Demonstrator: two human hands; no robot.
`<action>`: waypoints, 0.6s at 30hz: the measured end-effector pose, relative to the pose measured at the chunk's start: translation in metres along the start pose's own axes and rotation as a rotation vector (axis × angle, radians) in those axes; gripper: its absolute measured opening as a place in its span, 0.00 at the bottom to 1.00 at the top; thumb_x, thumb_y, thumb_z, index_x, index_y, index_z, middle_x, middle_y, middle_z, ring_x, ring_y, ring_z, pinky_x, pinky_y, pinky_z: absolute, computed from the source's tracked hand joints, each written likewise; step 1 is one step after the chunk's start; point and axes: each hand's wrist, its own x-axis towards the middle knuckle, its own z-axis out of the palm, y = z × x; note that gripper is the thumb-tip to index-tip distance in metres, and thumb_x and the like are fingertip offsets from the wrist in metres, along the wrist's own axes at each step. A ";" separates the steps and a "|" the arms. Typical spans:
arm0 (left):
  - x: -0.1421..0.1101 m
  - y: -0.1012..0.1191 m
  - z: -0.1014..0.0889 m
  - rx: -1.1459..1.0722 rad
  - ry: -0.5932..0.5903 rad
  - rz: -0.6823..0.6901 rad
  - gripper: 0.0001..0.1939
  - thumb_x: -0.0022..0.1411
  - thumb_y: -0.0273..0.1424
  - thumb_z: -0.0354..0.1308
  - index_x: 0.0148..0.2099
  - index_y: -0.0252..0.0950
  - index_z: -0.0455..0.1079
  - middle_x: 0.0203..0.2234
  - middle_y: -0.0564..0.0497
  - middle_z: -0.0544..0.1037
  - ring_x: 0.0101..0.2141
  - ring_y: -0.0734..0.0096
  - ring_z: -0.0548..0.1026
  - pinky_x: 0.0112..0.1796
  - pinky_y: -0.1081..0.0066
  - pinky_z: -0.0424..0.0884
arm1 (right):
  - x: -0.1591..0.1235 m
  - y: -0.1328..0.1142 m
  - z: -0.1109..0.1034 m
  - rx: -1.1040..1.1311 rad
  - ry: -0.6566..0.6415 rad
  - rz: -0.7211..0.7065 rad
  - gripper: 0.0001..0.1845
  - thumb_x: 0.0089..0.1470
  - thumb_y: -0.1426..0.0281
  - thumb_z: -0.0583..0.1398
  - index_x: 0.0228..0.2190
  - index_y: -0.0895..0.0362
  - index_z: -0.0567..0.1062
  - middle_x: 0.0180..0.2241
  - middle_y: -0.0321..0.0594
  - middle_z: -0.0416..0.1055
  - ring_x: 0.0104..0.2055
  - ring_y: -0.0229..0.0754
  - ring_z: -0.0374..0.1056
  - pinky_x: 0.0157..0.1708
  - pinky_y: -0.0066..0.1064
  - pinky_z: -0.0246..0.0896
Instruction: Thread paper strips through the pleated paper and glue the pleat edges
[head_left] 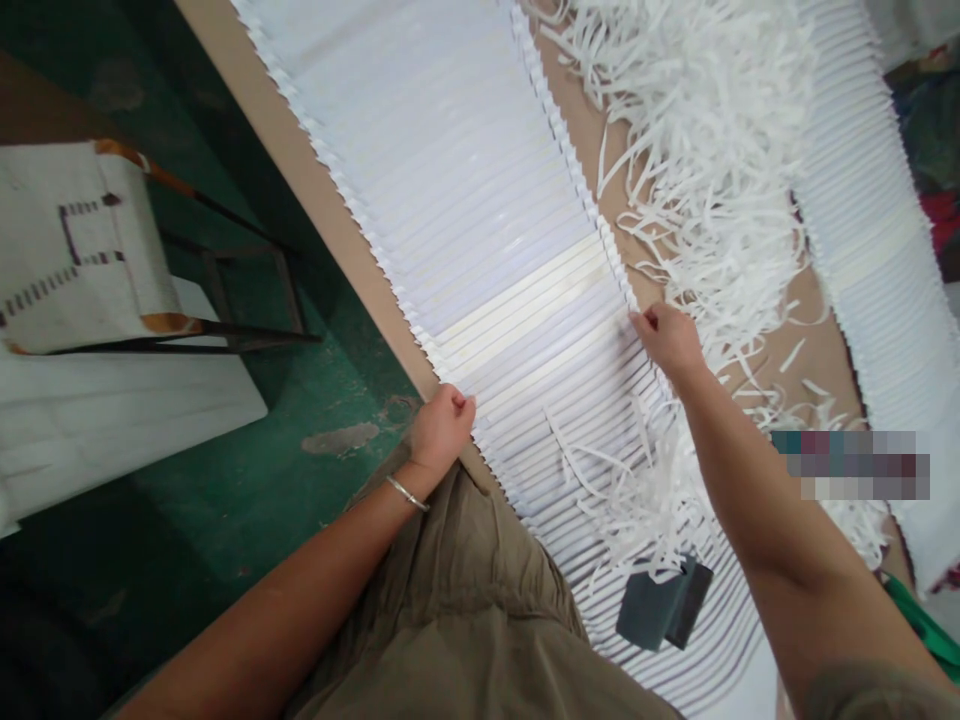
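A long row of overlapping white paper sheets runs along the brown tabletop, its two long edges stepped. My left hand is closed in a pinch at the near-left edge of one sheet. Across the row, my right hand pinches the right edge, thumb against fingers, so a sheet lies stretched between both hands. Below the right hand, a loose clump of white paper strips rests on the sheets. A dark grey folded piece lies beside that clump, close to my body.
A big heap of white paper strips covers the tabletop to the right. Beyond it stretches a second row of overlapping sheets. At left, a stool with a woven seat stands on the green floor. Something green shows at lower right.
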 end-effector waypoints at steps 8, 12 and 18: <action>-0.035 0.021 0.000 -0.127 -0.129 0.286 0.08 0.69 0.32 0.51 0.45 0.38 0.71 0.33 0.49 0.79 0.34 0.65 0.77 0.40 0.67 0.71 | -0.129 0.016 -0.008 -0.144 -0.412 -0.113 0.20 0.65 0.58 0.56 0.25 0.55 0.73 0.30 0.45 0.75 0.32 0.43 0.69 0.33 0.31 0.55; -0.060 0.074 0.013 -0.297 -0.266 0.724 0.18 0.69 0.29 0.49 0.58 0.39 0.71 0.58 0.43 0.74 0.56 0.63 0.74 0.55 0.64 0.71 | -0.175 -0.021 -0.015 -0.072 -0.467 -0.318 0.14 0.66 0.66 0.54 0.32 0.56 0.75 0.33 0.45 0.77 0.35 0.44 0.72 0.36 0.31 0.56; -0.076 0.098 0.014 -0.371 -0.585 0.700 0.13 0.69 0.32 0.50 0.44 0.36 0.77 0.39 0.46 0.82 0.41 0.64 0.78 0.43 0.69 0.73 | -0.192 -0.045 -0.062 0.186 -0.686 -0.446 0.19 0.69 0.60 0.53 0.33 0.55 0.76 0.31 0.42 0.78 0.32 0.41 0.71 0.34 0.30 0.57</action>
